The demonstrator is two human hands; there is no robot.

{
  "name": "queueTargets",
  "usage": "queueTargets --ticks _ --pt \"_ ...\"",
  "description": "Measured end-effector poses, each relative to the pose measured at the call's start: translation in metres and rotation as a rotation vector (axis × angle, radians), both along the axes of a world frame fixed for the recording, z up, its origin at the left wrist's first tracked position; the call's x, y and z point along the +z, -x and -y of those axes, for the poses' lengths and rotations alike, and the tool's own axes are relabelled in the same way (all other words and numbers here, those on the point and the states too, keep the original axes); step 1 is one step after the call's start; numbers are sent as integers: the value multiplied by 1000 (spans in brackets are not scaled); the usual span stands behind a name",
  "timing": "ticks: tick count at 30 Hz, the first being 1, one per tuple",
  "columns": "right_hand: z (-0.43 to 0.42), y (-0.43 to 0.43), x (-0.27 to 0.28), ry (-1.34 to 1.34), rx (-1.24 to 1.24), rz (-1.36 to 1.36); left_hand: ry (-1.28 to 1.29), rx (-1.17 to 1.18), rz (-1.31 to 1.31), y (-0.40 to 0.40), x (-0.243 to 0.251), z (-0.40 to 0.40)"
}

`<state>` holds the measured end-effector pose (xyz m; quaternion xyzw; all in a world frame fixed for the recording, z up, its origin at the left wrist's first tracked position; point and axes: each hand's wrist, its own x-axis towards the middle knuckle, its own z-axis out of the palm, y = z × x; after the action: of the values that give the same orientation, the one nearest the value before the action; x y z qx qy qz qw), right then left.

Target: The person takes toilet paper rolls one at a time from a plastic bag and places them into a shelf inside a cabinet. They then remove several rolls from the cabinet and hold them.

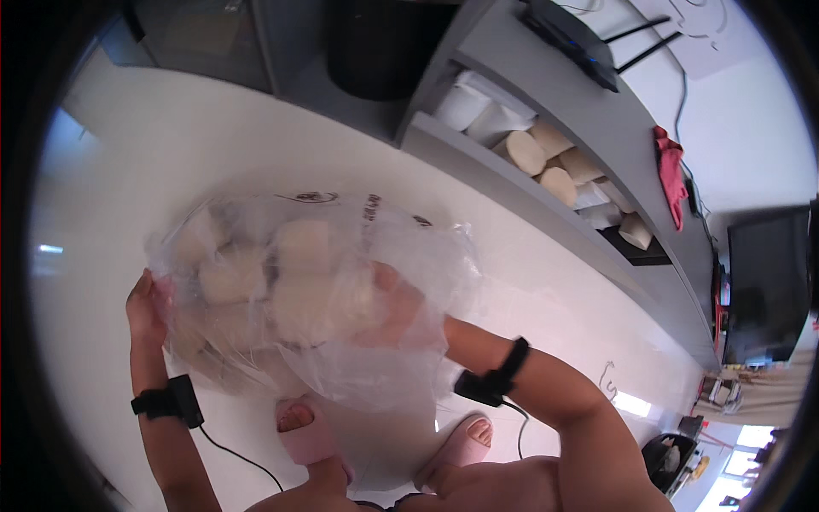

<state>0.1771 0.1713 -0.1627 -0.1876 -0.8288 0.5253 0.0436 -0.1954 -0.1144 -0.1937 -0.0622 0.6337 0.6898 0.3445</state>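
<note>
A large translucent plastic bag (409,243) with several cream-coloured rolls (301,301) in it is between my hands, above the tiled floor. My left hand (148,304) grips the bag's left side from outside. My right hand (397,301) reaches inside the bag and shows blurred through the plastic, next to the rolls; whether its fingers hold a roll cannot be told. A black strapped device sits on each of my forearms, with a cable running from it.
A grey cabinet (576,83) runs diagonally at the upper right. Its open drawer (461,141) holds several rolls. On top are a black router (569,41) and a red cloth (670,176). A television (768,285) stands at the far right. My slippered feet are below the bag.
</note>
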Motion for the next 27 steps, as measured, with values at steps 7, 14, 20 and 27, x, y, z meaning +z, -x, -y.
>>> queueTargets --ticks 7,14,20,27 --pt "-60 -186 94 201 -614 175 506 -315 -1395 -27 57 -81" --pt "-76 -265 151 143 -1118 -496 210 -1080 -1707 -238 181 -282" --pt "-103 -295 161 -9 -1308 -406 111 -1071 -1830 -295 149 -359" --pt "-133 -312 153 -78 -1318 -96 178 -1016 -1912 -299 102 -329"
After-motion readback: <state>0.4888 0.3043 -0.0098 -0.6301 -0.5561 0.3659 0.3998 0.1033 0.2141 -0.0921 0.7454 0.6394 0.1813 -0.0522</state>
